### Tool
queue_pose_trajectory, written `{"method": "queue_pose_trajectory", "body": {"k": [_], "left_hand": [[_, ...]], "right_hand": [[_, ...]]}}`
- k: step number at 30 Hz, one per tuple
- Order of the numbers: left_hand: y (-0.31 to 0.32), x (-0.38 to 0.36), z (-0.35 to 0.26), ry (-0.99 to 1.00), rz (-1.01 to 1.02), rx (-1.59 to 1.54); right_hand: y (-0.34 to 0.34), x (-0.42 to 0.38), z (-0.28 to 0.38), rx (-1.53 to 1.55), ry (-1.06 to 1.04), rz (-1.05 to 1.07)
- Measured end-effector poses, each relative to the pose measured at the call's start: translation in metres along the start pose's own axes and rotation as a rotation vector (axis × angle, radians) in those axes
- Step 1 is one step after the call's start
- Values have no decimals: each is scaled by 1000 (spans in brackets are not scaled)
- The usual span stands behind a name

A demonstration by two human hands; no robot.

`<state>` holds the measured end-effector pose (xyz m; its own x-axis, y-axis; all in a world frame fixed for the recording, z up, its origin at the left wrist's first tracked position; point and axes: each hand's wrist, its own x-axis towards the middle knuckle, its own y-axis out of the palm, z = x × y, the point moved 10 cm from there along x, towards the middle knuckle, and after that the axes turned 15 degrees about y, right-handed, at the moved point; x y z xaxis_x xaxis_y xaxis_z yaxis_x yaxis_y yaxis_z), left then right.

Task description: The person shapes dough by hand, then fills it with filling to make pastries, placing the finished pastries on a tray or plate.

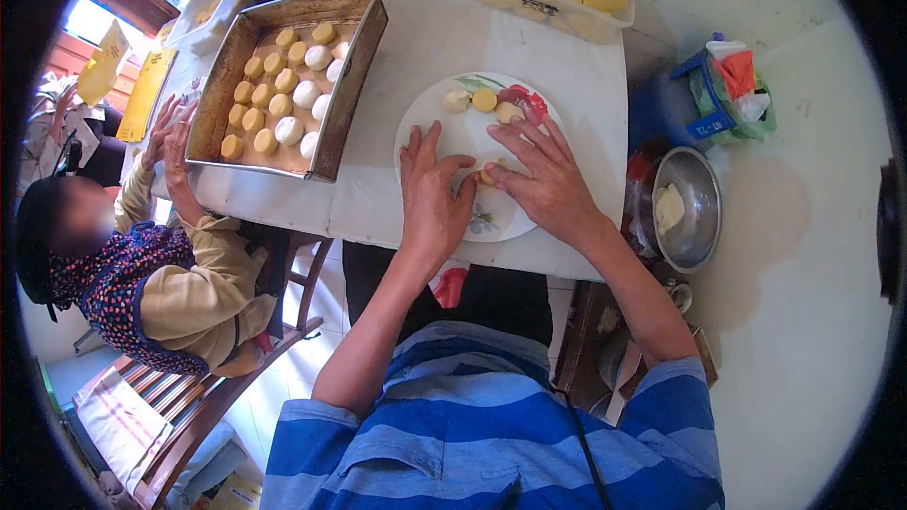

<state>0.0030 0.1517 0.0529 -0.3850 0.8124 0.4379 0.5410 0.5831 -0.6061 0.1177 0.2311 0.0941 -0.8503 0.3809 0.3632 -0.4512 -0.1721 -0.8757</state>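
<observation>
A small yellow dough piece (487, 173) lies on the floral white plate (420, 118), partly hidden between my hands. My left hand (436, 194) is open at the plate's left side, fingers spread and thumb close to the piece. From the right, my right hand (546, 175) reaches over the plate with its fingers stretched apart and its thumb at the piece. Beyond my fingers sit a pale dough ball (456, 100), a yellow disc (485, 99) and another pale dough piece (510, 113), near the right fingertips.
Left of the plate stands a deep metal baking tray (355, 85) with rows of yellow and white rounds. A plastic tub of yellow dough (567, 14) is at the back right. A metal bowl (704, 227) holds pale dough at the right. Another person (179, 293) sits left, hands beside the tray.
</observation>
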Motion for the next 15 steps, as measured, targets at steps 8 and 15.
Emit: {"method": "queue_pose_trajectory", "body": {"k": [8, 15], "left_hand": [[-2, -1, -5, -24, 11, -5], [5, -1, 1, -54, 104, -11]], "right_hand": [[2, 0, 1, -3, 9, -17], [0, 0, 5, 0, -19, -29]]}}
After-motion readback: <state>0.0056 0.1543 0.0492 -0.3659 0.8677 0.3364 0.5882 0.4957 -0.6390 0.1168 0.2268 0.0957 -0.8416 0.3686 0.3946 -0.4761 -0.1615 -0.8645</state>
